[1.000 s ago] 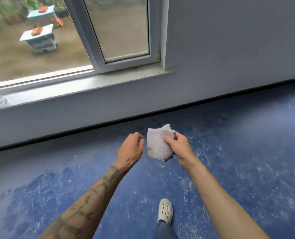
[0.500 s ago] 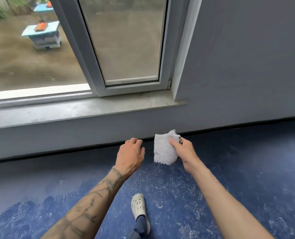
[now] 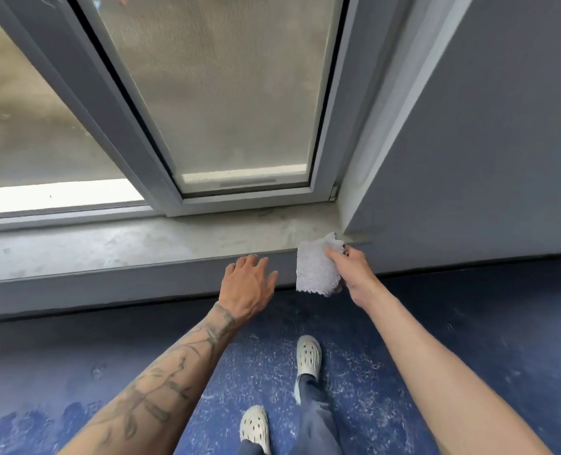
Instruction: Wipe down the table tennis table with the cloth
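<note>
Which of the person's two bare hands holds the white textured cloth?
The right hand, on the untattooed arm, pinches the white textured cloth; the left hand, on the tattooed arm, is spread open, empty.

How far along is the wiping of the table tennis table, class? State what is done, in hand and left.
Done: the cloth is picked up, pinched in the right hand. In hand: the person is at a windowsill, left hand open near its edge. Left: all the wiping; no table tennis table is in view.
</note>
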`<action>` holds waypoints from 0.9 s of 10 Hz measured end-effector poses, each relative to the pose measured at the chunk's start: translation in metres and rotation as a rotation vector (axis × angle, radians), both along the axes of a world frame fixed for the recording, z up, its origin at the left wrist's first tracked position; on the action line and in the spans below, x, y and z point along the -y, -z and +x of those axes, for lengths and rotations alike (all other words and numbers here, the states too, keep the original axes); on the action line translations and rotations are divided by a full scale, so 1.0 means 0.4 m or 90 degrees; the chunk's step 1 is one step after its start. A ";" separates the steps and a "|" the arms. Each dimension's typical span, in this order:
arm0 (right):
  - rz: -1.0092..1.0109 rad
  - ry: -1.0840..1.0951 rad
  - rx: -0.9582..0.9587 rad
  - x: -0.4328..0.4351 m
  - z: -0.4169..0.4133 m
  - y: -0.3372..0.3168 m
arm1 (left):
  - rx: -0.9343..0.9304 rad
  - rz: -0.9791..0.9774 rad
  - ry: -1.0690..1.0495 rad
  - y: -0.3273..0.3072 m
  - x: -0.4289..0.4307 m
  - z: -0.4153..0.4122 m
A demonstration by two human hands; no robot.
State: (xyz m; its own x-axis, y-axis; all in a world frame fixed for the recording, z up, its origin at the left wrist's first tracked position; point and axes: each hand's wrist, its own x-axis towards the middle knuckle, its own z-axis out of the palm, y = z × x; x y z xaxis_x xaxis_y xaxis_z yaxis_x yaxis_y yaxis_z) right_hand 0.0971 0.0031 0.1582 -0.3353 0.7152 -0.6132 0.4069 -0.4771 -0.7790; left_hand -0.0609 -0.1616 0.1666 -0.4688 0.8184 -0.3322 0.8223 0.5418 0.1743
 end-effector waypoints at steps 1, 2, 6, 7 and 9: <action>-0.016 -0.033 0.012 -0.136 -0.069 0.072 | 0.007 -0.026 -0.027 0.046 -0.096 -0.043; -0.034 -0.042 0.016 -0.256 -0.138 0.153 | 0.028 -0.045 -0.061 0.091 -0.174 -0.081; -0.052 -0.086 0.149 -0.529 -0.330 0.453 | 0.042 -0.088 -0.094 0.291 -0.356 -0.198; 0.036 -0.126 0.248 -0.534 -0.322 0.462 | 0.045 -0.102 -0.091 0.314 -0.374 -0.224; 0.267 -0.234 0.063 -0.459 -0.243 0.220 | 0.054 -0.113 -0.089 0.264 -0.390 -0.240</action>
